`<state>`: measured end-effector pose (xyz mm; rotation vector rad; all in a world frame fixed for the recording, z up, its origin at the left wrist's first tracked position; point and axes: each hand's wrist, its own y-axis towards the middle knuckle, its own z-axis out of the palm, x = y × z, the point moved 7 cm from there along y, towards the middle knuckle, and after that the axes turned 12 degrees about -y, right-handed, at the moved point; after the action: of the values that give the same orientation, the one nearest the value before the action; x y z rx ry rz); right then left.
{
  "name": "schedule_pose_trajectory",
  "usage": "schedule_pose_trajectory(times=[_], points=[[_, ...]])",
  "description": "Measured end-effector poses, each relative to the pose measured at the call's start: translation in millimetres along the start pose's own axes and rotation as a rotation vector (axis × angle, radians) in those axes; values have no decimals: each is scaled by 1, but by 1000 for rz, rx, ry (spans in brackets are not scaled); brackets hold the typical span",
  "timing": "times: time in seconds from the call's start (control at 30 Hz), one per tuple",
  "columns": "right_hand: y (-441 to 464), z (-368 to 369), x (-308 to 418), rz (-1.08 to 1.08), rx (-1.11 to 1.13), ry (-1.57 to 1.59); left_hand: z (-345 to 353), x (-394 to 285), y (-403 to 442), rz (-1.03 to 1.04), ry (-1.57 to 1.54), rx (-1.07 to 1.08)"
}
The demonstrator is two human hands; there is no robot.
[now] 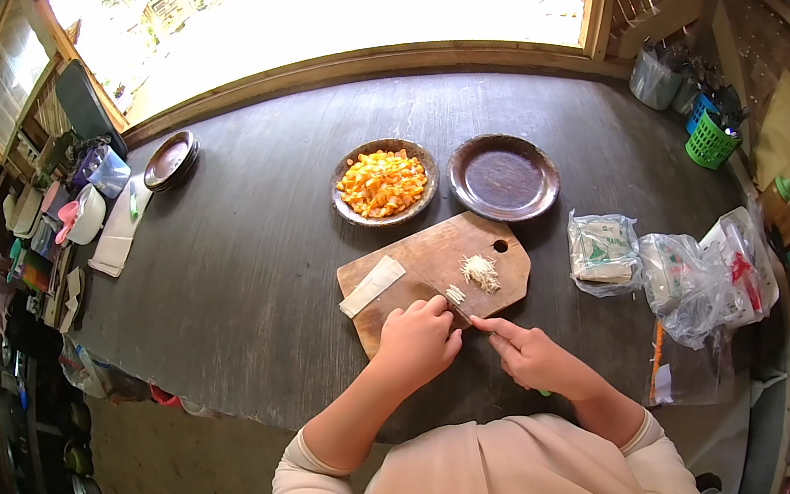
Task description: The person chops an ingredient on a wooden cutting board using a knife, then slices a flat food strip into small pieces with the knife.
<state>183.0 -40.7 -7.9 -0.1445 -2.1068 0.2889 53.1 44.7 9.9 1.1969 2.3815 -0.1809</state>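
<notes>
My right hand (532,357) grips a knife (458,310), its blade lying across the wooden cutting board (406,255). A bit of green shows below that hand, probably the handle's end. Close beside the blade, my left hand (419,343) is closed with its fingers curled down on the board; what they press is hidden. Short pale strips (455,294) lie at the blade. Further right on the board rests a small pile of thin pale shreds (481,273). Flat whitish rectangular pieces (372,286) lie at the board's left side.
Behind the board stand a bowl (343,212) of orange and white cubes and an empty dark plate (505,178). Plastic-wrapped packets (605,253) and a crumpled clear bag (688,287) lie right. Stacked brown plates (171,161) sit far left; a green basket (710,142) stands far right.
</notes>
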Motion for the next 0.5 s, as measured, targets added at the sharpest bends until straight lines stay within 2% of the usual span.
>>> schedule_pose_trajectory(times=[0.03,0.1,0.3,0.5], points=[[1,2,-3,1,0,0,0,0,0,-2,-6,-5],[3,0,3,-193,-156,-107,0,0,1,-10,9,5],[7,-1,3,-69,-86,-98,2,0,1,-7,9,22],[2,-3,9,-126,-118,-89,1,2,-1,-6,-21,19]])
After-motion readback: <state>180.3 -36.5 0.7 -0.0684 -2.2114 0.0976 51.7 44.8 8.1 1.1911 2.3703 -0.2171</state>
